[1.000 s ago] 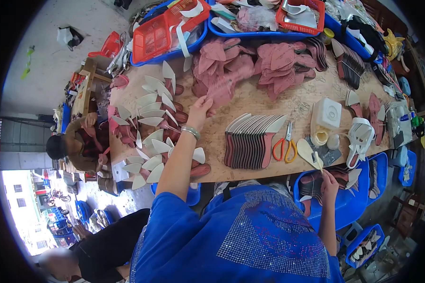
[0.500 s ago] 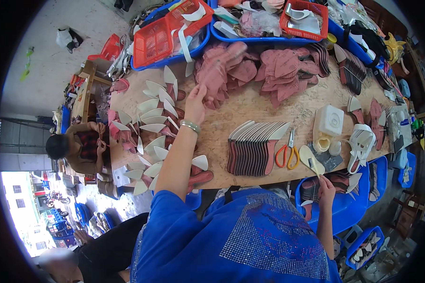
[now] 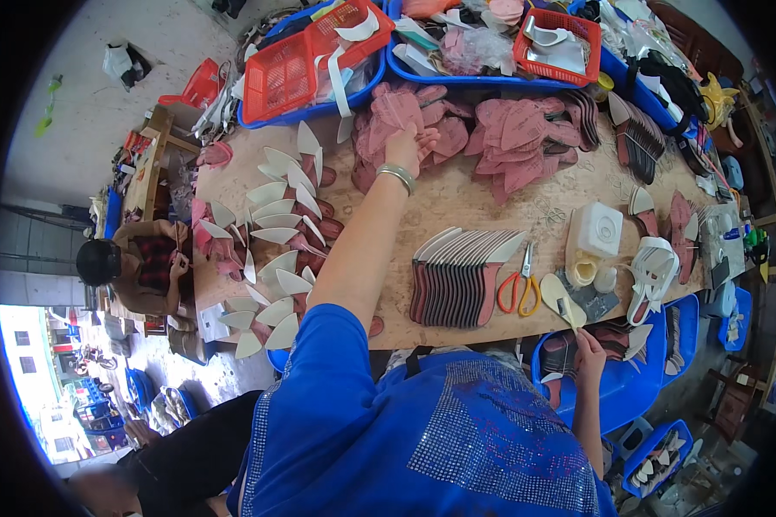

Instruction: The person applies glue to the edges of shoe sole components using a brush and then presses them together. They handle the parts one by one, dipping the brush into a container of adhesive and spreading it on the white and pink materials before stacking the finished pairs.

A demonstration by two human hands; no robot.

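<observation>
My left hand (image 3: 412, 146) reaches far across the table to a loose pile of pink sole-shaped pieces (image 3: 388, 116). Its fingers are stretched out and apart, over the pile's near side. At the table's front edge my right hand (image 3: 590, 355) is closed on the thin handle of a small brush (image 3: 566, 308). The brush's dark head lies over a cream leaf-shaped piece (image 3: 552, 293). Left of it are orange-handled scissors (image 3: 519, 289) and a neat row of pink-and-black insoles (image 3: 453, 289) with cream tips. Many cream-tipped pieces (image 3: 276, 209) are spread left of my left arm.
A second pink pile (image 3: 522, 138) lies to the right of the first. A white plastic container (image 3: 597, 230) and white straps (image 3: 653, 271) stand right of the scissors. Blue bins with red baskets (image 3: 280, 82) line the far edge. A co-worker (image 3: 142, 263) sits at left.
My left hand has moved right and farther over the pink pile; the blurred pink piece seen at its fingers earlier no longer shows there. My right hand stays near the cream piece with the brush.
</observation>
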